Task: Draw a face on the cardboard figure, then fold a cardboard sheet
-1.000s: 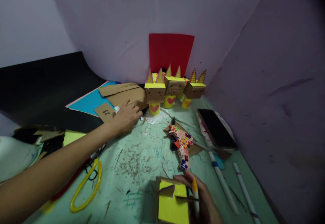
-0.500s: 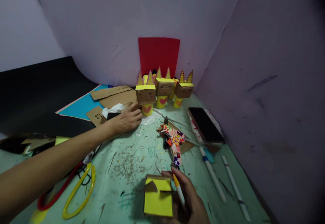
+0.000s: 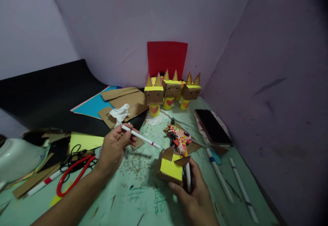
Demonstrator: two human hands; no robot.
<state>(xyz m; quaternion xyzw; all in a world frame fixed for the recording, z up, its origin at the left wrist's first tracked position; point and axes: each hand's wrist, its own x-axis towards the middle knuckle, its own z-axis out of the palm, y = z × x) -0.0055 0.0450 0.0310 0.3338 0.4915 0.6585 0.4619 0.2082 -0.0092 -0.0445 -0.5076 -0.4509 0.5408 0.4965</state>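
My left hand (image 3: 119,144) pinches a thin white pen (image 3: 140,137) with a pink band, its far end pointing right above the table. In my right hand (image 3: 192,192) is a small cardboard box (image 3: 171,167) with a yellow top and two cardboard points, tilted over the table. A white marker (image 3: 188,176) is tucked between the same hand's fingers. Behind the box lies a flower-patterned glue gun (image 3: 181,139). Three box-headed figures with striped ears stand farther back: a left one (image 3: 154,98), a middle one (image 3: 171,91) and a right one (image 3: 191,93).
A phone (image 3: 212,125) and two markers, one (image 3: 220,176) nearer the middle and one (image 3: 243,190) farther right, lie at the right. Cardboard pieces (image 3: 128,99) and crumpled tissue (image 3: 120,112) are back left. Red scissor handles (image 3: 74,173), black cord (image 3: 74,156) and a white container (image 3: 20,159) sit left.
My left hand has come back from beside the left figure and now holds the pen. The box in my right hand has lifted and turned. The yellow scissor handle is no longer seen, and the view has shifted.
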